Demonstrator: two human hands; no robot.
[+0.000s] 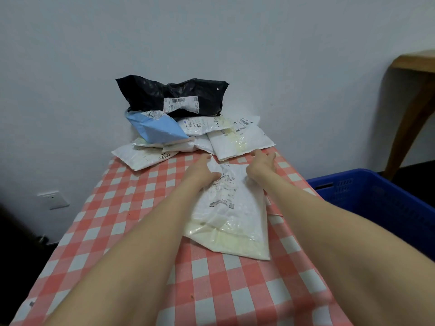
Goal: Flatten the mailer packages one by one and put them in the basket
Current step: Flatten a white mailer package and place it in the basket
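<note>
**Both hands on the far end of a white mailer**

While the white mailer point(231, 208) lies flat on the checked desk point(122, 208), both hands rest on its far end. Its near end, yellowish and wrinkled, points toward the person; its printed label faces up between the two wrists.

Spread flat, the left hand point(200, 170) lies palm down on the far left corner, with the fingers point(205, 158) extended and reaching just past the mailer's edge. It presses rather than grips. At the far right corner sits the right hand point(260, 164), its fingers loosely curled, their tips at the edge of the mailer and close to the nearest white package of the pile. Whether they pinch the corner or only rest on it cannot be told.

Against the wall at the desk's far end is the pile of mailers point(188, 135): a black mailer point(150, 92) on top at the back, a blue mailer point(157, 129) in front of it, and several white ones beneath and beside. Just off the desk's right edge stands the blue basket point(376, 196), well apart from both hands.
</note>
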